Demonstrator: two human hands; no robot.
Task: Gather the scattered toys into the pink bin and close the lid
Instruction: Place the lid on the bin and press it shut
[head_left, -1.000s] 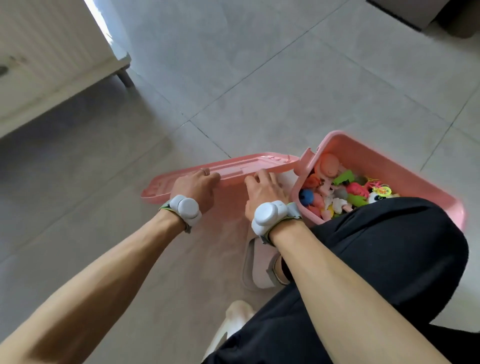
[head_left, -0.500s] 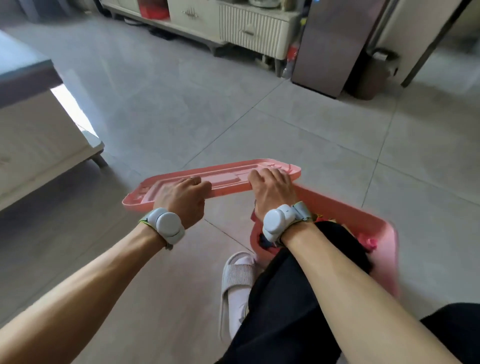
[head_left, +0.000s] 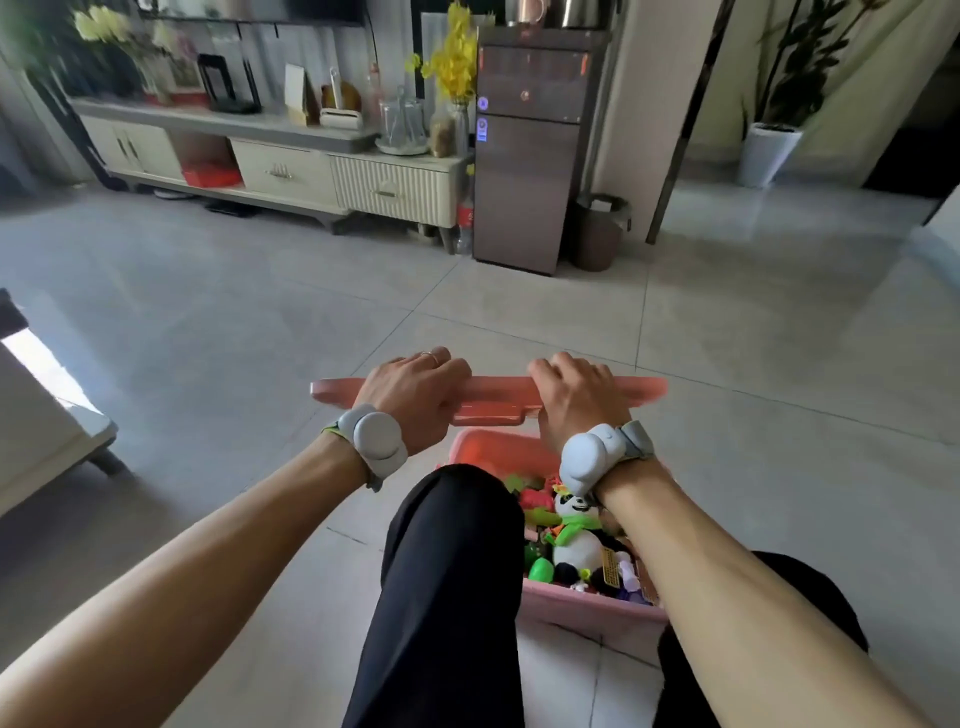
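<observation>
I hold the pink lid (head_left: 493, 391) edge-on in the air, above the far end of the pink bin (head_left: 587, 605). My left hand (head_left: 415, 395) grips the lid's left part and my right hand (head_left: 576, 397) grips its right part, fingers curled over the far edge. The bin stands on the floor between my knees and is filled with toys, among them a plush panda (head_left: 574, 530) and green and red pieces. My black trouser leg (head_left: 452, 571) and right forearm hide part of the bin.
Grey tiled floor stretches ahead. A cream TV cabinet (head_left: 311, 171) runs along the far wall, with a brown fridge (head_left: 524, 150) and a bin beside it (head_left: 600, 231). A white planter (head_left: 766, 153) stands at the back right. A low table edge (head_left: 47, 415) is at left.
The lid went from lying on the floor left of the bin to being lifted and carried right, now level over the bin's far end. My view tilted up toward the room.
</observation>
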